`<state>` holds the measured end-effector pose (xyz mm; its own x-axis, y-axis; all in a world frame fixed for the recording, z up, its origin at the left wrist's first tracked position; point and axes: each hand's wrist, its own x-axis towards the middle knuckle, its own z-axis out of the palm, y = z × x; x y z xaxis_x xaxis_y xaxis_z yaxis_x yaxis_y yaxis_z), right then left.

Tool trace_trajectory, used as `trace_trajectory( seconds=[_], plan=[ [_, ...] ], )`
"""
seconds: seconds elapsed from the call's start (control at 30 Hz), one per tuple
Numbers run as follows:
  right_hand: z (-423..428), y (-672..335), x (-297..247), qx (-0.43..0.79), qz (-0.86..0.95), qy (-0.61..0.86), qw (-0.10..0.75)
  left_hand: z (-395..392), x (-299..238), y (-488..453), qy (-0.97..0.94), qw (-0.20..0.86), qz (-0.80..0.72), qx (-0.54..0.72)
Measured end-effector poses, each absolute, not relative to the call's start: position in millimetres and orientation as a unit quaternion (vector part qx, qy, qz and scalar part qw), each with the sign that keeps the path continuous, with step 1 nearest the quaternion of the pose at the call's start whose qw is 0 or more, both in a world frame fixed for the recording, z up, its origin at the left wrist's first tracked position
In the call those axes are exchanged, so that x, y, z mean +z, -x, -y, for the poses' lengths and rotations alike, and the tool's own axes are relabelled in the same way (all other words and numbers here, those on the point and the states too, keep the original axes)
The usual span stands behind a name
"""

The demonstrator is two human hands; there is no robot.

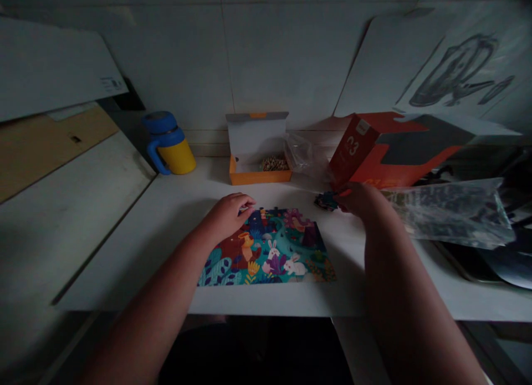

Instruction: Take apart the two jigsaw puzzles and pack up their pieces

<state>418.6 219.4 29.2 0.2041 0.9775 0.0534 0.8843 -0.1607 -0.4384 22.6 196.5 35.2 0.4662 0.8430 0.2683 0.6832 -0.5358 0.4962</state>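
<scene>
Forearms [405, 285] cut off below; left hand [230, 216] partly hides puzzle [260, 266].

Dim, greyish light; soft shadows darken the bench [266, 299] on either side of the puzzle [272, 252]. Faint glare streaks the plastic bag [457, 213]. Outer edges look stretched, slightly blurred.

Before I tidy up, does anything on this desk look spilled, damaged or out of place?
Nothing looks clearly spilled or damaged. The puzzle looks odd along its far edge, ragged there but straight along the near side. Some loose pieces lie apart from it, by the right hand.
</scene>
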Motion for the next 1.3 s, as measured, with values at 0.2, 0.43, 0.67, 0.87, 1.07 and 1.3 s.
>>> trace_trajectory(
  seconds=[0.2, 0.43, 0.67, 0.87, 1.07, 1.3],
  plan=[
    [-203.3, -398.6, 54.4, -0.008, 0.628, 0.768, 0.126, -200.9, 40.3, -12.1, -0.838, 0.135, -0.471, 0.239],
    [-194.6, -340.1, 61.3, 0.131, 0.785, 0.578, 0.179, -212.7, 45.3, 34.3, -0.821, 0.138, -0.528, 0.166],
    [-193.7, -326.2, 34.9, 0.129, 0.847, 0.511, 0.073, -206.1, 46.6, 42.7, -0.822, 0.209, -0.518, 0.110],
    [-191.4, -326.3, 33.7, 0.125, 0.828, 0.542, 0.072, -207.7, 40.8, 41.0, -0.820, 0.218, -0.519, 0.107],
    [-186.4, -320.8, 43.6, 0.177, 0.805, 0.560, 0.087, -203.0, 48.8, 32.1, -0.807, 0.216, -0.539, 0.106],
    [-190.2, -326.3, 47.4, 0.244, 0.787, 0.553, 0.122, -204.1, 42.9, 34.6, -0.804, 0.287, -0.504, 0.128]
  ],
)
